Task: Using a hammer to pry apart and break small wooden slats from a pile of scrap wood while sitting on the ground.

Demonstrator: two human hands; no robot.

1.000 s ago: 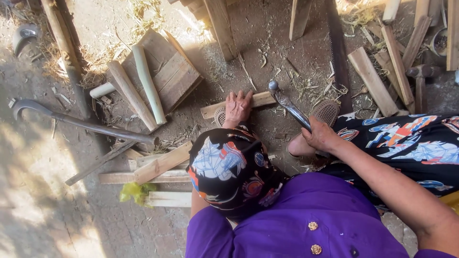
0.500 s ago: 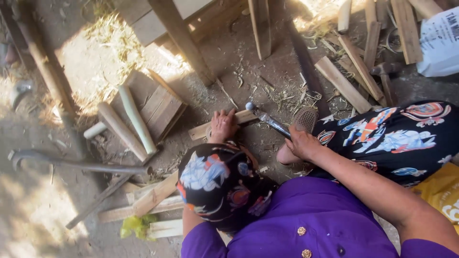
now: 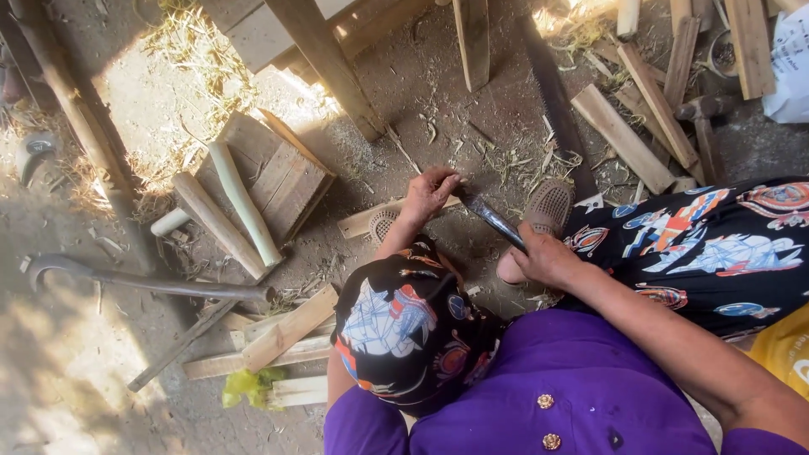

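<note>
- Lowered since earlier: blade [image 3: 490, 217] now touches the wood strip [image 3: 371, 221]
- Right hand [image 3: 543, 259] clenched around blade handle
- Left hand [image 3: 430, 192] curled, pressing strip to the ground

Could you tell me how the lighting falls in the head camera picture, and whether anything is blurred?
In the head view, hard sun bleaches the straw-strewn ground at upper left, while the left hand, right hand and the blade sit in even shade; edges look sharp there, with no obvious motion blur, and the frame corners bend slightly.
</note>
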